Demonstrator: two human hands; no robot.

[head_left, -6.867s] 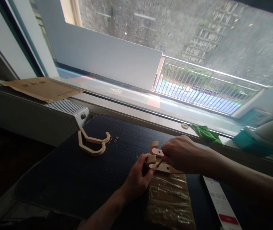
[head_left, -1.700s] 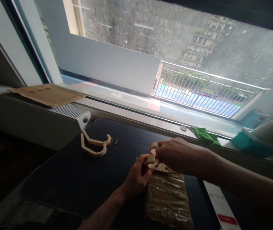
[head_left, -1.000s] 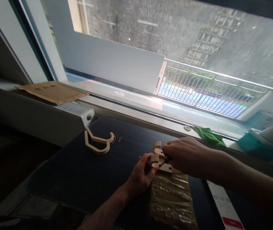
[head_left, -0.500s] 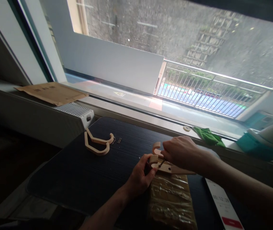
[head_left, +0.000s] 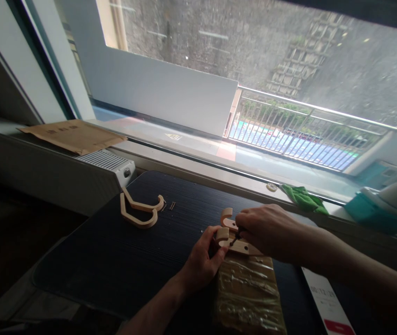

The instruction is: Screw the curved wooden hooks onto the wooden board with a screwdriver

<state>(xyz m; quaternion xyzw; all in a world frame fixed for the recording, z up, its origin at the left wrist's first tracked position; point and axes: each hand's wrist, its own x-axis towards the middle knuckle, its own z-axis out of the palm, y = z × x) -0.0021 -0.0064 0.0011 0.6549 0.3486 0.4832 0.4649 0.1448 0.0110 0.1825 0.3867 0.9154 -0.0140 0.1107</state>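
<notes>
My left hand (head_left: 203,260) is closed around the curled end of a pale wooden hook (head_left: 223,234), which lies at the far end of a brown tape-wrapped package (head_left: 250,291). My right hand (head_left: 259,227) grips a small screwdriver (head_left: 234,238), its handle mostly hidden in the fist. The dark shaft slants down to the flat part of the hook, where a dark hole shows farther right. Just behind is a second wooden hook (head_left: 225,215), partly covered by my right hand. Two more wooden hooks (head_left: 139,218) lie together at the left, beside several small screws (head_left: 172,205).
The dark table (head_left: 122,260) stands against a window sill (head_left: 191,170). On the sill are a green cloth (head_left: 303,198) and a small round object (head_left: 271,187). A phone (head_left: 327,302) lies at the right. A brown envelope (head_left: 76,135) rests on the radiator (head_left: 116,163).
My right hand has turned slightly at the wrist and dropped a little, with the screwdriver still at the hook. My left hand keeps its hold. The view has shifted slightly.
</notes>
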